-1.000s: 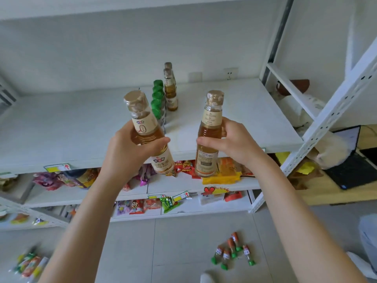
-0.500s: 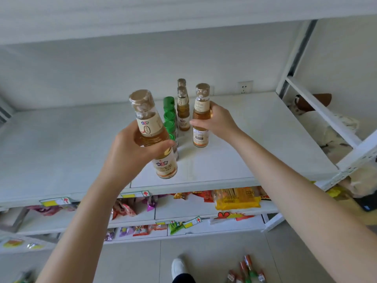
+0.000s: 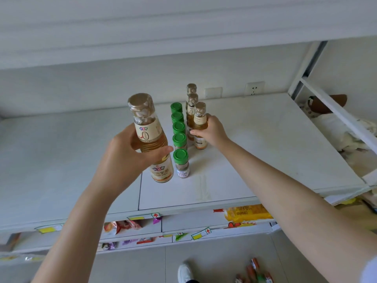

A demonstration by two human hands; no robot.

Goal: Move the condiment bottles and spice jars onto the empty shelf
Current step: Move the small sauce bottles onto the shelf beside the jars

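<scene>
1. Head view: the left hand [image 3: 126, 158] curls its fingers round the middle of a large amber bottle [image 3: 151, 137]. It holds the bottle tilted over the shelf [image 3: 265, 150], just left of the green-capped spice jars [image 3: 179, 139]. Whether its base touches the shelf is unclear.
2. The right hand [image 3: 213, 131] wraps a smaller bottle [image 3: 201, 119], standing it just in front of two bottles behind it [image 3: 191, 97], probably to keep the rows tidy.
3. The right fingertips are hidden by the bottle, and the labels are unreadable.

White shelf [image 3: 265, 156]: file of five green-capped spice jars [image 3: 179, 138]; two amber bottles [image 3: 192, 98] alongside, third bottle [image 3: 200, 119] before them; larger bottle [image 3: 149, 132] front-left, contact unclear.
</scene>
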